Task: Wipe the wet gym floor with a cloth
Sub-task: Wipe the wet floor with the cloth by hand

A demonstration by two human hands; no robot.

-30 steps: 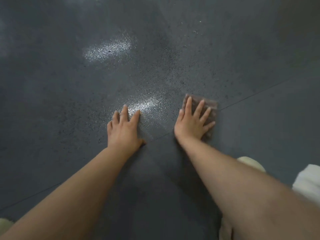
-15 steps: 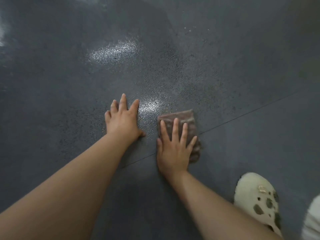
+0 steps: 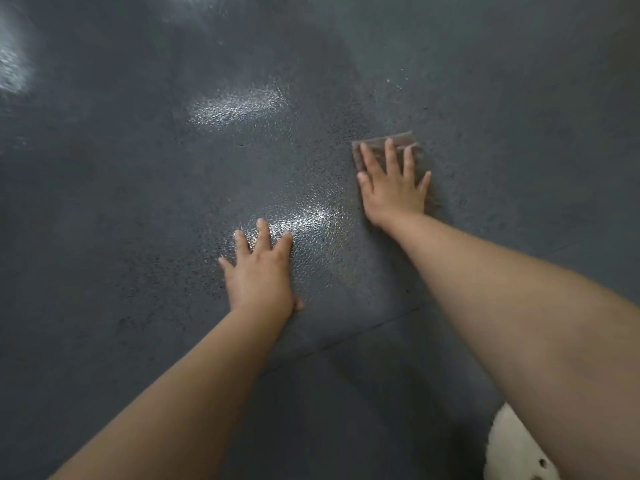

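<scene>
A dark grey speckled gym floor (image 3: 138, 202) fills the view, with shiny wet patches (image 3: 235, 105) ahead of my hands. A brownish folded cloth (image 3: 398, 140) lies flat on the floor to the right of centre. My right hand (image 3: 393, 185) presses on it with fingers spread and straight, covering most of it. My left hand (image 3: 259, 271) rests flat on the floor nearer to me, its fingertips at the edge of a glistening wet patch (image 3: 311, 220).
A seam between floor tiles (image 3: 363, 330) runs diagonally below my left hand. A cream-white shoe (image 3: 512, 448) shows at the bottom right, partly behind my right forearm.
My right hand has pushed the cloth away from me and to the right, past the wet patch. My left hand has stayed planted on the floor.
</scene>
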